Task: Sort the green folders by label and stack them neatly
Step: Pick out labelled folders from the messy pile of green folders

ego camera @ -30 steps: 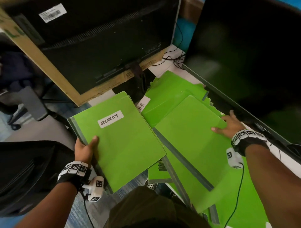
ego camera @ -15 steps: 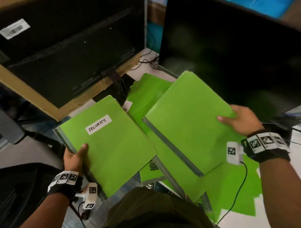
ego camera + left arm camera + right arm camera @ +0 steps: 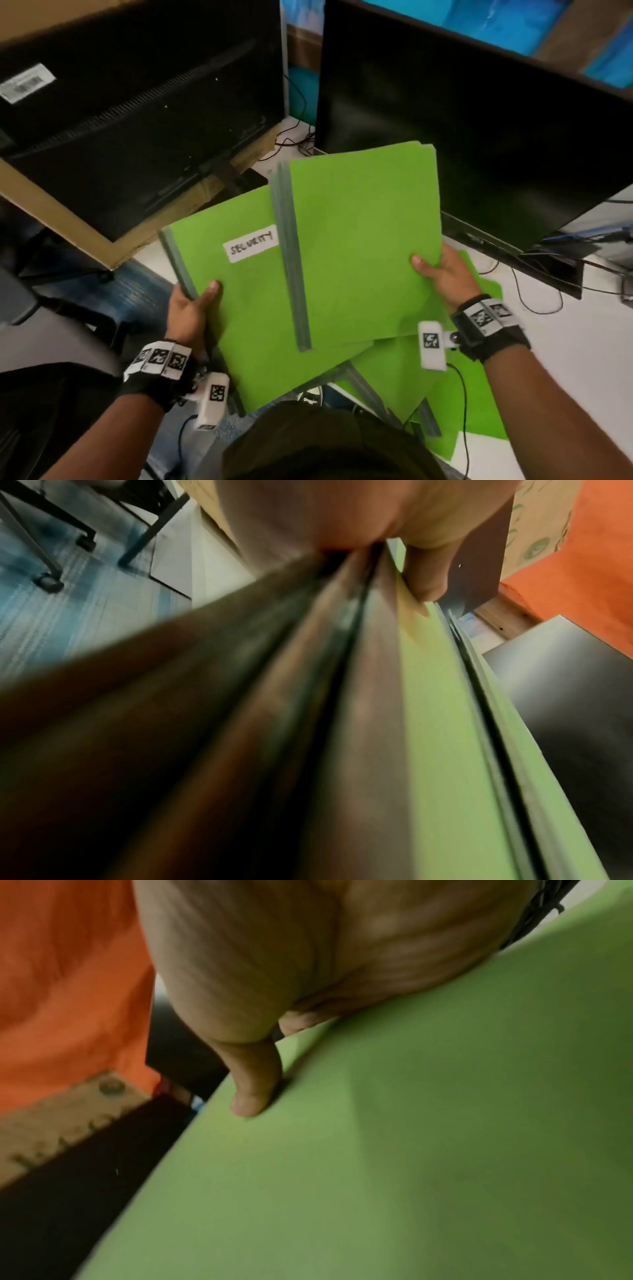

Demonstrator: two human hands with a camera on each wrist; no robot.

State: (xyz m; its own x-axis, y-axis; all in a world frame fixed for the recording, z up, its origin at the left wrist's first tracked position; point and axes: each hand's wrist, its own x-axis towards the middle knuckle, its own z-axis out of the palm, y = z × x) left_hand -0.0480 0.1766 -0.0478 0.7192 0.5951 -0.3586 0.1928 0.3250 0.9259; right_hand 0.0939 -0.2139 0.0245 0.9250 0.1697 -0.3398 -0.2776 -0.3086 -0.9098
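Left hand: your left hand (image 3: 191, 308) grips the SECURITY folder (image 3: 246, 308) at its spine edge, thumb on top.
Right hand: your right hand (image 3: 445, 274) pinches a blank-faced folder (image 3: 363, 246) overlapping the first; its label isn't visible.
Progress: early, I judge; loose folders (image 3: 442, 401) lie unsorted on the counter (image 3: 565, 359).
Room: two monitors (image 3: 462, 137) stand close behind; cables (image 3: 534, 301) trail right. The free counter is to your right.
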